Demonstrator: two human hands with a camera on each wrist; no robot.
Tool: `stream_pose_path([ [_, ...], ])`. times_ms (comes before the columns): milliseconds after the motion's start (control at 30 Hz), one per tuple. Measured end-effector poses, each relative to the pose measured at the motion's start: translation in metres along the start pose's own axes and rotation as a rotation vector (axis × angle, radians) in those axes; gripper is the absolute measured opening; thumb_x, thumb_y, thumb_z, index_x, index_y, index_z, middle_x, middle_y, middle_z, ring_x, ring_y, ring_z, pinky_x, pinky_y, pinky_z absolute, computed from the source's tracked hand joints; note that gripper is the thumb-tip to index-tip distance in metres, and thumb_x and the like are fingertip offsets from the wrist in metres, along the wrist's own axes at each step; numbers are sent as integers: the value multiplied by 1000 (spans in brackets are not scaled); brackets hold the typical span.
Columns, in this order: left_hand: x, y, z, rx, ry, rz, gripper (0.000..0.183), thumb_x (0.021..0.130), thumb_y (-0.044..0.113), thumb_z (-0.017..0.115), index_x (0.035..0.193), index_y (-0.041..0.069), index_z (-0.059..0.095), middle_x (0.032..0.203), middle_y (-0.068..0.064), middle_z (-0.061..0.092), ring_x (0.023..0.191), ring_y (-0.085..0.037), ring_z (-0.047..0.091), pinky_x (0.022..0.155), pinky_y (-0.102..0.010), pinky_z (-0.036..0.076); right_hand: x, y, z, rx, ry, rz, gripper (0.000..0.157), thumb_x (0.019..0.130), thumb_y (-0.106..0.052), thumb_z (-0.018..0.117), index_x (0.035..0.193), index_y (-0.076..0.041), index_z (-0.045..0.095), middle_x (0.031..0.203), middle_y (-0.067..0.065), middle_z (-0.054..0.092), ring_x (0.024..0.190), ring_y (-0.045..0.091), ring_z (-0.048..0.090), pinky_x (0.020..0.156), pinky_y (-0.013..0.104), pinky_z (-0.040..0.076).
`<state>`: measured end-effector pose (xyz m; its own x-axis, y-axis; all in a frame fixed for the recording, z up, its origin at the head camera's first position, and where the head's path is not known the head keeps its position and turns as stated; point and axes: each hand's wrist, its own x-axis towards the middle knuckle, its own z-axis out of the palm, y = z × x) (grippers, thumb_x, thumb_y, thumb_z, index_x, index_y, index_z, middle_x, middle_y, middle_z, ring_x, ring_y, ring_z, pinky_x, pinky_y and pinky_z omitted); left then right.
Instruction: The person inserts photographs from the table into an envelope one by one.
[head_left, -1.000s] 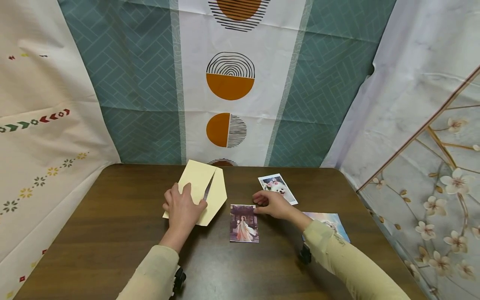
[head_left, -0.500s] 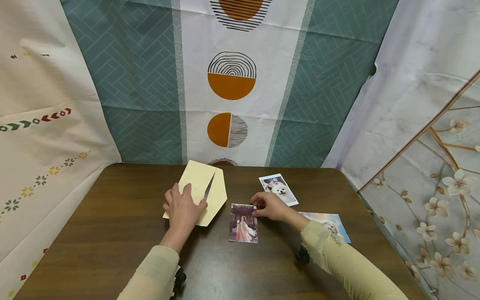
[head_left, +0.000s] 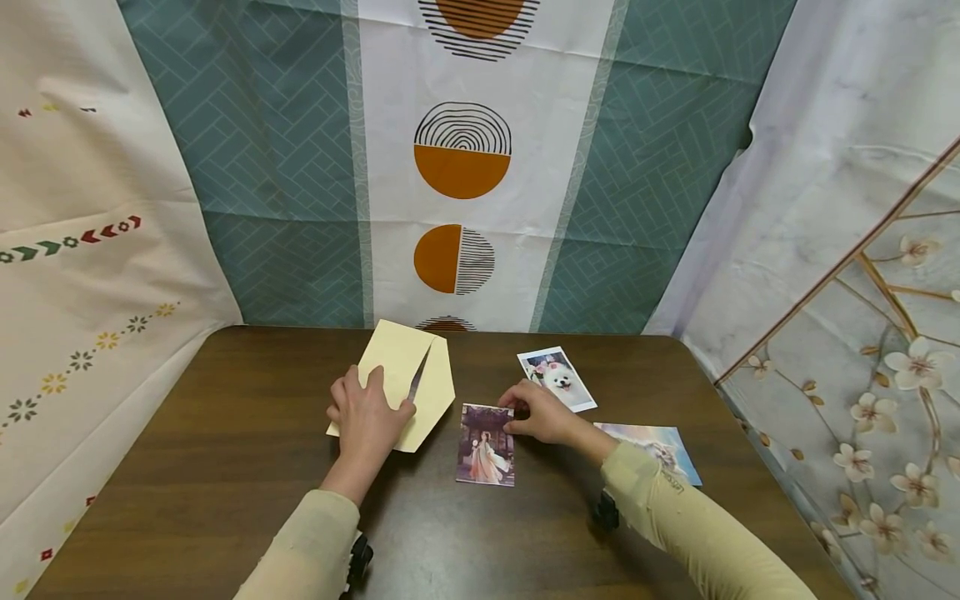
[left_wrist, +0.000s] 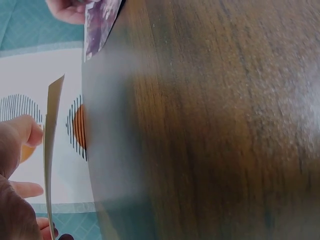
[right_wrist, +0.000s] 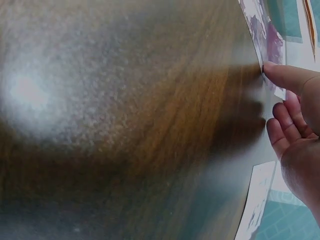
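Note:
A cream envelope (head_left: pixel 390 367) tilts at the table's back left, its slit-like opening facing me. My left hand (head_left: pixel 369 417) grips it, thumb near the opening and fingers at the left edge. In the left wrist view the envelope (left_wrist: pixel 51 135) appears edge-on between thumb and fingers. To its right is a purple photo card (head_left: pixel 485 454) of a robed figure. My right hand (head_left: pixel 546 414) pinches its upper right edge. The right wrist view has the thumb on this photo card (right_wrist: pixel 275 42); the other fingertips are partly hidden behind it.
Behind my right hand lies a white-bordered dog photo (head_left: pixel 562 379). A pastel blue picture card (head_left: pixel 678 450) lies farther right, partly covered by my right forearm. All are on a brown wooden table (head_left: pixel 217 467), with patterned cloth (head_left: pixel 285 167) hanging behind it.
My right hand has shifted slightly left, carrying the photo card with it, and the card's top edge has risen a little. The left hand and the envelope stay almost still.

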<state>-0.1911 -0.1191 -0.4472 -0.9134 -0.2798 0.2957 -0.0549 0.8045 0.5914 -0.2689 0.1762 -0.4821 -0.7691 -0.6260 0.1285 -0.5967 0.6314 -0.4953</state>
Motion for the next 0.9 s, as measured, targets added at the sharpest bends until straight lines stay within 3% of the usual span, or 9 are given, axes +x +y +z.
stream_pose_path([
  [167, 0, 0, -1, 5, 7, 7, 64, 72, 30, 75, 127, 4, 54, 140, -28, 34, 125, -48, 27, 87, -65, 28, -1, -1, 1, 19, 3, 9, 32, 76, -22, 81, 103, -19, 64, 97, 1, 57, 89, 15, 53, 79, 31, 44],
  [433, 0, 0, -1, 3, 22, 17, 63, 72, 29, 75, 126, 3, 55, 138, -28, 35, 124, -48, 28, 85, -65, 29, -3, 0, 2, 101, 6, 13, 33, 77, -19, 81, 105, -14, 63, 86, -5, 62, 76, 9, 60, 71, 26, 50],
  [567, 1, 0, -1, 6, 30, 21, 64, 71, 29, 75, 126, 4, 55, 138, -28, 36, 123, -48, 28, 85, -64, 30, -4, 3, 0, 204, 38, 62, 27, 80, -17, 78, 104, -13, 66, 88, -3, 65, 77, 9, 61, 70, 25, 50],
  [733, 2, -1, -1, 7, 41, 26, 64, 71, 29, 75, 126, 4, 55, 138, -27, 36, 124, -48, 29, 85, -64, 30, -2, 7, -7, 409, 91, 148, 21, 86, -15, 72, 105, -7, 69, 94, 8, 68, 81, 15, 63, 72, 26, 51],
  [900, 3, -1, -2, 0, 42, 24, 64, 71, 29, 75, 127, 4, 55, 139, -27, 36, 124, -48, 28, 86, -65, 29, 2, 8, -16, 583, 116, 243, 28, 87, -15, 70, 110, 0, 67, 93, 13, 68, 80, 20, 63, 75, 40, 53],
])
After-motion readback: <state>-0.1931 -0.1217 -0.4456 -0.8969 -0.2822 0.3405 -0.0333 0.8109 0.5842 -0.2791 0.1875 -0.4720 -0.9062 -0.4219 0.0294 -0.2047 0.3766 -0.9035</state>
